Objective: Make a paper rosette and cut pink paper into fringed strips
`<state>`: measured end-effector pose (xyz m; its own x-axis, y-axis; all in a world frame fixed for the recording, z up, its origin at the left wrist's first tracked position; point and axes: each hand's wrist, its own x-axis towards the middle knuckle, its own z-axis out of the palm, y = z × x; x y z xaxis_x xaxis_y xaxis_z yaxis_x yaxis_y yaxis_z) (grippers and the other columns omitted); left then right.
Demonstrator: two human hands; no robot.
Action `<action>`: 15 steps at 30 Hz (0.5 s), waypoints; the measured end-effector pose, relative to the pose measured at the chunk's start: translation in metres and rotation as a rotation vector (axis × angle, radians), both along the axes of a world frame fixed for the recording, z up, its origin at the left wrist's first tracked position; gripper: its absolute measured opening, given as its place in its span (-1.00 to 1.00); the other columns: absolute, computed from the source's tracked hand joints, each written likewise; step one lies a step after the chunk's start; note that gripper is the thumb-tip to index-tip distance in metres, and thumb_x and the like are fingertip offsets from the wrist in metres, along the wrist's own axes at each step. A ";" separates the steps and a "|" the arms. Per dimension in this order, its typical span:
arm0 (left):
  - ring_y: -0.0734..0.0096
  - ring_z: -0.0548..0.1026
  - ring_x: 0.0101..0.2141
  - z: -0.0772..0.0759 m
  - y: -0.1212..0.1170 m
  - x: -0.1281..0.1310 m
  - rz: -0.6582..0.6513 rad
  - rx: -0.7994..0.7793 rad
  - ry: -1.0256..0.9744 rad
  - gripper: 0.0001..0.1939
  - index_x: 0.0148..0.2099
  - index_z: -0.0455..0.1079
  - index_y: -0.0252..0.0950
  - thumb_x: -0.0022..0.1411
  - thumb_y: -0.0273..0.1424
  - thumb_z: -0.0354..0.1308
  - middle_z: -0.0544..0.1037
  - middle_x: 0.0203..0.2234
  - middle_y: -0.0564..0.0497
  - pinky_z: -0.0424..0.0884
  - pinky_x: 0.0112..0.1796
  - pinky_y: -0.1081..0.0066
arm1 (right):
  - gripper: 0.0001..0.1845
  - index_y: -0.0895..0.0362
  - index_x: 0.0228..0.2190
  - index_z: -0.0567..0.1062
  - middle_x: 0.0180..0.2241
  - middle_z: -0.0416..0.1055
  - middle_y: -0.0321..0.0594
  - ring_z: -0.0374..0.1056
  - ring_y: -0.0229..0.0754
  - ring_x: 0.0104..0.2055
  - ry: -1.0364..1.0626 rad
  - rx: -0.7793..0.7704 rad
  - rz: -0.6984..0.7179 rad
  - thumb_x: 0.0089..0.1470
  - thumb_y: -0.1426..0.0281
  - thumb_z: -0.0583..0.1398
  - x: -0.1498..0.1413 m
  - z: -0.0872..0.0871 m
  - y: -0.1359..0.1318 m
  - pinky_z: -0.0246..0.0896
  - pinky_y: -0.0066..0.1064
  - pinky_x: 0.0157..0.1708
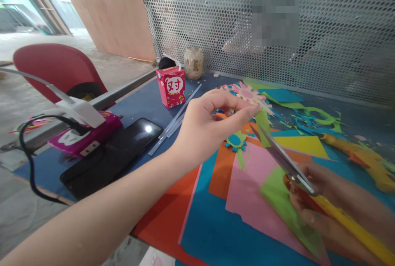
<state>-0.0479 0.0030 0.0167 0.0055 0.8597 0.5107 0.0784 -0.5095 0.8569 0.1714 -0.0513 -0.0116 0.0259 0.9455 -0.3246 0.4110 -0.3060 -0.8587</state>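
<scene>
My left hand [210, 124] pinches a small light-green paper strip [263, 124] between thumb and fingertips. In my right hand [321, 208] is a pair of scissors [290, 165], its blades parted and pointing at the strip, with the lower part of the strip at the blade tips. Whether the blades touch the paper I cannot tell. Under the right hand is a larger folded green sheet [284, 208], over pink paper [247, 179]. Near the left fingertips lie a pink paper flower [247, 93] and a blue-and-green paper rosette [235, 142].
Blue [210, 220] and red sheets [163, 220] cover the table front. To the right lies a yellow glue gun [361, 157] beside green scraps [321, 116]. On the left are clear glue sticks [174, 122], a red drink carton [171, 87], a phone [114, 155] and a purple power strip [89, 136].
</scene>
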 end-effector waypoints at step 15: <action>0.51 0.42 -0.45 -0.001 0.001 0.000 0.003 0.005 -0.005 -0.88 -0.50 0.46 -0.28 0.02 -0.36 0.25 0.50 -0.49 0.02 0.36 -0.43 0.48 | -0.59 -0.08 -0.40 0.37 -0.57 0.29 -0.42 0.19 -0.28 -0.60 0.038 0.044 0.020 -0.43 0.30 0.31 -0.001 -0.005 -0.015 0.06 -0.54 -0.69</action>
